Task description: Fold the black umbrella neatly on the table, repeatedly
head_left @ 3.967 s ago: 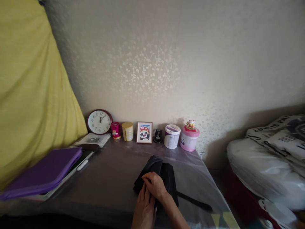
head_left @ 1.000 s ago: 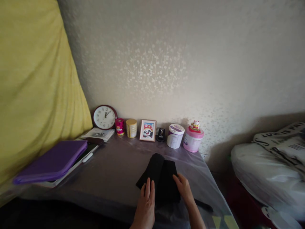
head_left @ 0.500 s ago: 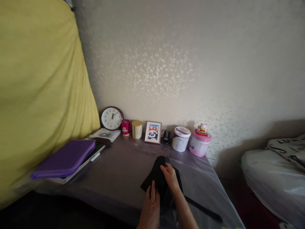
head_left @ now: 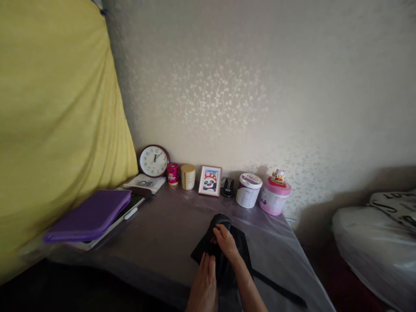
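Note:
A folded black cloth [head_left: 240, 247] lies on the plastic-covered table [head_left: 162, 234] near its front edge. My left hand [head_left: 204, 281] rests flat on the cloth's near left part, fingers stretched out. My right hand [head_left: 224, 240] reaches over the far left fold, fingers curled on its edge. A black strap [head_left: 279, 288] trails from the cloth to the right along the table.
Along the wall stand a clock [head_left: 154, 160], a red tin [head_left: 172, 174], a gold tin [head_left: 187, 177], a framed panda picture [head_left: 209, 181], a white tub [head_left: 248, 190] and a pink tub [head_left: 275, 197]. A purple case [head_left: 89, 216] lies left. Yellow curtain [head_left: 55, 130] hangs left; bagged bedding [head_left: 373, 247] sits right.
My right hand moved from the cloth's right side across to its far left fold and curled on it. The left hand stayed flat on the near part. The view shifted left.

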`<act>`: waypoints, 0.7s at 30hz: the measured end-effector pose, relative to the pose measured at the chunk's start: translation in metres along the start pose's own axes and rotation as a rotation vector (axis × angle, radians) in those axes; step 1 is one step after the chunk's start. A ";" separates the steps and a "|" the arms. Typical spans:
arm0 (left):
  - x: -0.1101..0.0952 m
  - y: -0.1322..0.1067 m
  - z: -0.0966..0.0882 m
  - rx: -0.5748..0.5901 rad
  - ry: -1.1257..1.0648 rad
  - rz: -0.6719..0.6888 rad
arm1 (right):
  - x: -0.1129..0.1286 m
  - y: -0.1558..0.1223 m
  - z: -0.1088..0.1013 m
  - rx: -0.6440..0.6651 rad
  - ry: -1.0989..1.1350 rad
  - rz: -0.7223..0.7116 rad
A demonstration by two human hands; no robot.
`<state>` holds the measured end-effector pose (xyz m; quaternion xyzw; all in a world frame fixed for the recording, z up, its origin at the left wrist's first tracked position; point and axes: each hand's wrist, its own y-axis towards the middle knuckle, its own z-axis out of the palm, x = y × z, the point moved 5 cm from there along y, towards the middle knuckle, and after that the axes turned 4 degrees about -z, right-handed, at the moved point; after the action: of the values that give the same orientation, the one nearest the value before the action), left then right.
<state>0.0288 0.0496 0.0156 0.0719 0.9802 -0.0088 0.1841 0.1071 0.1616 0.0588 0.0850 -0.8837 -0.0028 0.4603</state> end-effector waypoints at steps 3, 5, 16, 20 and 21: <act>-0.004 -0.004 -0.016 0.039 -0.017 -0.048 | 0.005 0.000 0.006 0.068 0.038 -0.044; -0.006 -0.006 -0.023 0.073 0.002 -0.074 | 0.005 0.000 0.008 0.078 0.041 -0.053; 0.004 -0.002 -0.003 -0.013 0.043 -0.081 | 0.016 -0.024 0.000 0.019 0.002 -0.310; 0.016 0.001 0.019 -0.113 0.061 -0.036 | 0.019 -0.044 -0.004 -0.099 -0.132 -0.534; 0.017 0.001 0.022 -0.128 0.071 -0.035 | 0.018 -0.046 -0.003 -0.105 -0.161 -0.574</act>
<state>0.0210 0.0520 -0.0115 0.0432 0.9858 0.0534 0.1530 0.1067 0.1141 0.0712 0.3071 -0.8558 -0.1851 0.3728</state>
